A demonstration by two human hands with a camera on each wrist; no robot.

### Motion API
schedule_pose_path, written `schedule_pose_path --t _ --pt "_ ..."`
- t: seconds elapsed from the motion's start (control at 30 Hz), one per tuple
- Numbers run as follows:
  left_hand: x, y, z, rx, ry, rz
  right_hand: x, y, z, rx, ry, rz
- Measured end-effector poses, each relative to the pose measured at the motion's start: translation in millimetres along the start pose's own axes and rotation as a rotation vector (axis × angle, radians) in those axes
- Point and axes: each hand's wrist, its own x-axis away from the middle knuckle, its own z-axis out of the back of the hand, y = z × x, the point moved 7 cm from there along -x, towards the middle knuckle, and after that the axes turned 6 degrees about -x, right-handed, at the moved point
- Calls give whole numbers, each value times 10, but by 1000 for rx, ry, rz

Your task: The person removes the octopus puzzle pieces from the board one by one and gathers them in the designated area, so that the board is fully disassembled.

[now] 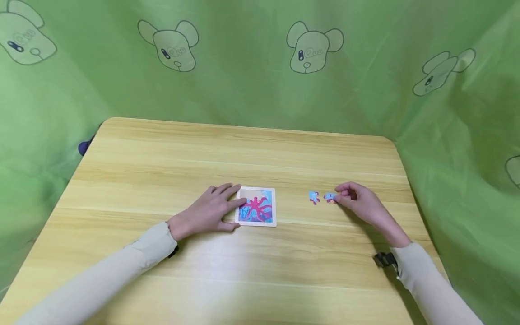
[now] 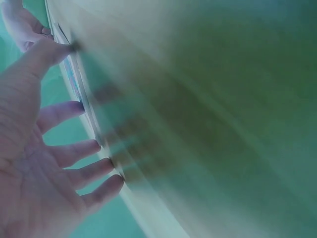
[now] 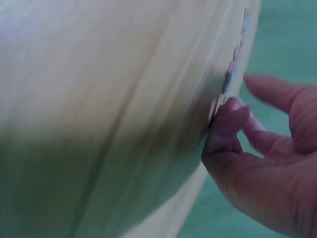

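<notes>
A small square jigsaw puzzle [image 1: 256,212] shows a pink octopus on blue inside a pale frame; bare backing shows at its upper left. My left hand [image 1: 209,210] lies spread over its left side, fingers extended and resting on the frame. In the left wrist view, the left fingers [image 2: 74,153] are straight and apart. To the right, a loose blue and pink puzzle piece [image 1: 314,197] lies on the table. Beside it my right hand [image 1: 359,203] bends thumb and forefinger about another puzzle piece [image 1: 330,197], partly covering it. In the right wrist view, the bent thumb [image 3: 230,119] touches a piece edge.
The wooden table [image 1: 243,153] has rounded far corners. Green curtain [image 1: 248,90] with mouse-like face prints hangs close behind and along the sides. A dark round object [image 1: 83,147] shows past the table's left edge. A black strap [image 1: 385,260] sits at the right wrist.
</notes>
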Motion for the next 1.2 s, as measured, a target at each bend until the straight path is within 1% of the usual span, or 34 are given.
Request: schedule_pose_path --t 0.13,0.2,0.4,0.53,0.67,0.8,0.9,1.07,1.2 --pt "9 0 7 18 8 2 11 -97 -32 49 -10 102" --pt "9 0 12 23 9 4 14 -109 -39 61 -9 126" --pt "8 -3 18 45 9 6 50 -140 -36 67 15 117" --pt "6 -5 18 55 13 2 113 -241 -67 56 56 117" --pt "8 -8 29 53 19 3 151 -350 -144 20 69 93" --pt "10 -11 31 65 15 3 154 -459 -267 -48 61 54" --pt "12 -12 28 67 12 -1 142 -573 -408 -121 35 46" --pt "20 -32 26 66 18 -2 62 -814 -687 -227 -26 69" --pt "30 -22 0 73 27 -2 9 -971 -894 -245 -54 115"
